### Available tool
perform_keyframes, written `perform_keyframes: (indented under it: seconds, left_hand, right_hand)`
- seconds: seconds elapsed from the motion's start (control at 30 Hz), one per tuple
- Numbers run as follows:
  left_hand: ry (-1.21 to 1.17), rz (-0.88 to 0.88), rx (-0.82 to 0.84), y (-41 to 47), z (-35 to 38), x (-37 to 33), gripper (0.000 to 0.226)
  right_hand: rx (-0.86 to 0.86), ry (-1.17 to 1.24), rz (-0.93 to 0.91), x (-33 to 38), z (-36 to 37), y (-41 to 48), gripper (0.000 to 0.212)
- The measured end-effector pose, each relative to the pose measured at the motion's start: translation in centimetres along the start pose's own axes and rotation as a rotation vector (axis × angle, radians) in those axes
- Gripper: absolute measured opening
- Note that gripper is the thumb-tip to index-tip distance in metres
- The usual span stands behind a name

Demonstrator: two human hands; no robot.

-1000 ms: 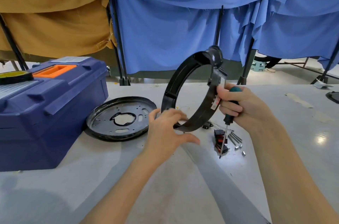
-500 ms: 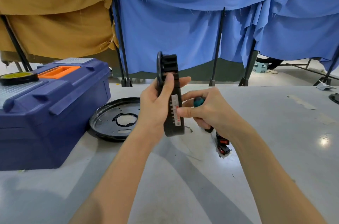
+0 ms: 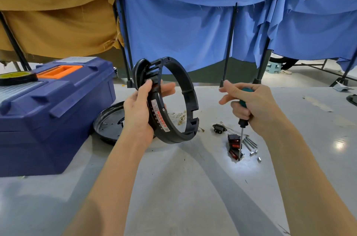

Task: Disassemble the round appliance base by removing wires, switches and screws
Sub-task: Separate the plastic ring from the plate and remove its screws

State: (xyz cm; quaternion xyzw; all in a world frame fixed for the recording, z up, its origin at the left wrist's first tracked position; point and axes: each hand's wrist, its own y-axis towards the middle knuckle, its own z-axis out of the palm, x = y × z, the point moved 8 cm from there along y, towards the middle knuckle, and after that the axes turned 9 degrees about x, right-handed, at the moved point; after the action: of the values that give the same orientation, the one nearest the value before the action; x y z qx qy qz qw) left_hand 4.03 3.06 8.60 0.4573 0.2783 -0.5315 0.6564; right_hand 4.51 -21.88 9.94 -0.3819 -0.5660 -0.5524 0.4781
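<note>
The left hand (image 3: pixel 137 114) grips the rim of a black round plastic appliance base ring (image 3: pixel 191 90), held upright just above the grey table (image 3: pixel 173 187). The right hand (image 3: pixel 257 106) clasps a green-handled screwdriver (image 3: pixel 242 123), tip down among loose red rocker switches (image 3: pixel 234 146) and silver screws (image 3: pixel 251 143). A careless sweep could scatter them, and the ring, held one-handed, may slip. The closed blue plastic toolbox (image 3: pixel 54 112) hides its contents.

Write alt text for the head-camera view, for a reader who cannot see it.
A person's left hand holds a black plastic ring upright above a grey table, while the right hand grips a green-handled screwdriver, tip down by red switches.
</note>
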Motion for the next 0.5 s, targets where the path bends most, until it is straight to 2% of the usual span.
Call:
perform_keyframes:
  seconds: [0.13,0.3,0.4,0.5]
  left_hand:
    - [-0.009,0.018,0.014,0.1,0.0,-0.4,0.031]
    - [0.077,0.037,0.044,0.3,0.1,-1.1,0.043]
    - [0.112,0.058,-0.022,0.2,0.0,-1.2,0.050]
    - [0.121,0.046,-0.117,-0.1,-0.4,-0.6,0.050]
  right_hand:
    - [-0.083,0.144,-0.025,0.0,-1.7,0.0,0.033]
    - [-0.091,0.398,-0.071,0.6,-2.2,-0.2,0.030]
    - [-0.155,0.626,-0.102,0.6,-1.8,-0.1,0.025]
    - [-0.211,0.634,-0.139,0.9,-1.0,-0.5,0.030]
